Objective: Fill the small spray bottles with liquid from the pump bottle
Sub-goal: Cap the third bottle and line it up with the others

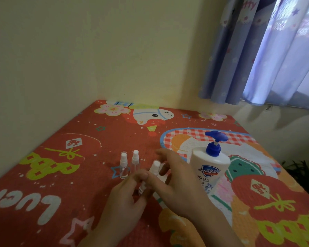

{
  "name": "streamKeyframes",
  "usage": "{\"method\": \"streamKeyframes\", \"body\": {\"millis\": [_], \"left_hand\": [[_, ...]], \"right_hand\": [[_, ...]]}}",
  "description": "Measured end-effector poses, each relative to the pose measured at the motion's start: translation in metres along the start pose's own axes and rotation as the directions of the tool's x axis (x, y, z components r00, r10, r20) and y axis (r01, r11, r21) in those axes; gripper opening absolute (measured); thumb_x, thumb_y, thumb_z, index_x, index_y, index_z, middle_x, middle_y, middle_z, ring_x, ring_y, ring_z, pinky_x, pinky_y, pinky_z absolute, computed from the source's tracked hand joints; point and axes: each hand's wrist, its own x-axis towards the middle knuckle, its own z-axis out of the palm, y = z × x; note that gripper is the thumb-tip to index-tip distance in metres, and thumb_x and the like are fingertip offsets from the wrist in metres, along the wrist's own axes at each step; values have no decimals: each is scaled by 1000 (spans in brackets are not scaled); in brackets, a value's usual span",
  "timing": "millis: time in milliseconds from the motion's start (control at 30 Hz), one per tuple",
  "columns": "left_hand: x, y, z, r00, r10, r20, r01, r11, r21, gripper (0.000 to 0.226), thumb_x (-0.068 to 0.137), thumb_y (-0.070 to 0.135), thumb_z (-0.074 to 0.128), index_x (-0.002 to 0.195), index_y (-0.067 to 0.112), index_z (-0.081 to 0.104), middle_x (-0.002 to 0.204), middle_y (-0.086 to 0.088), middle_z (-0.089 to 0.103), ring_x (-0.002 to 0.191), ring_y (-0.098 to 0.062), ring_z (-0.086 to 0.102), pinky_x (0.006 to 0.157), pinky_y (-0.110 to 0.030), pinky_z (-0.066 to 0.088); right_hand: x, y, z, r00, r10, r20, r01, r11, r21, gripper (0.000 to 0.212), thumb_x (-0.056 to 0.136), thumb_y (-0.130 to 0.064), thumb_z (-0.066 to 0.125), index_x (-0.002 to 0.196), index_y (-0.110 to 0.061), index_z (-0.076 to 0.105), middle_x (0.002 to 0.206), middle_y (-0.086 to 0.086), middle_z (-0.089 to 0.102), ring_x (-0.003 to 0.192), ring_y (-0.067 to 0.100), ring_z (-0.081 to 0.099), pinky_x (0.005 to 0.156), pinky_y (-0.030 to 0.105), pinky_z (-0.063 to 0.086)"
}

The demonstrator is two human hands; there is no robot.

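On the red cartoon-print worktop (64, 157), two small clear spray bottles (129, 164) stand upright side by side. Just right of them, the left hand (125, 196) pinches a third spray bottle (151, 177), tilted, while the right hand (177, 182) pinches near its white cap, other fingers spread. A white pump bottle (210, 163) with blue pump stands just beside the right hand
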Motion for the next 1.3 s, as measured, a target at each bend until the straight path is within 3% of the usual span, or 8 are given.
{"method": "streamKeyframes", "body": {"millis": [200,333,533,700,800,900,1033,1300], "left_hand": [[1,4,-1,1000,-26,6,26,998,-53,40,88,26,71,112,57,59,104,24,70,83,-2,72,72,-40,60],[-1,9,-1,1000,16,4,-15,999,-35,39,87,31,71,113,57,58,103,28,68,89,2,70,74,-27,58],[-1,12,-1,999,17,28,-17,1000,-8,45,84,27,70,108,62,57,97,31,68,85,8,68,69,-7,48],[0,5,0,1000,11,-3,-11,1000,-20,42,85,23,73,108,56,61,104,32,69,92,9,68,77,-19,56],[0,5,0,1000,15,-1,-15,999,-33,41,87,20,73,108,52,61,103,27,70,90,3,70,75,-31,59],[1,5,0,1000,6,9,-6,999,-31,52,88,17,72,110,62,56,104,26,70,88,-1,72,72,-38,60],[-1,8,0,1000,27,9,-27,999,-20,52,85,15,73,109,60,59,103,30,69,91,3,70,74,-29,59],[-1,6,2,1000,28,2,-28,1000,13,61,86,19,74,124,61,54,113,31,66,98,7,67,80,-28,59]], "right_hand": [[0,-1,-18,984,-172,57,173,985,-16,29,91,-25,64,119,-31,63,97,-21,63,90,0,60,76,16,51],[1,-1,-15,991,-136,-10,135,990,-47,11,88,-38,64,91,-27,66,80,-14,62,79,6,59,70,26,51],[1,2,-3,999,-10,-46,3,988,-154,47,79,-71,48,76,-26,56,66,-9,57,61,9,55,57,31,49],[1,1,-7,1000,9,-7,-9,996,-93,55,76,-80,46,109,-37,53,97,-22,58,82,-1,57,68,24,52],[0,0,-15,992,-112,56,115,992,-59,44,90,-50,57,131,-36,51,115,-25,55,99,-4,54,79,20,51],[-1,-3,-19,983,-170,69,174,983,-61,29,92,-27,60,121,-33,62,103,-21,63,95,-2,57,80,16,50],[-1,-5,-11,991,-134,-27,130,985,-111,11,89,-38,59,95,-32,64,83,-17,60,77,4,58,66,25,52],[0,-3,2,997,29,-65,-39,986,-164,47,81,-73,43,76,-27,49,65,-10,53,60,8,52,55,25,44]]}}
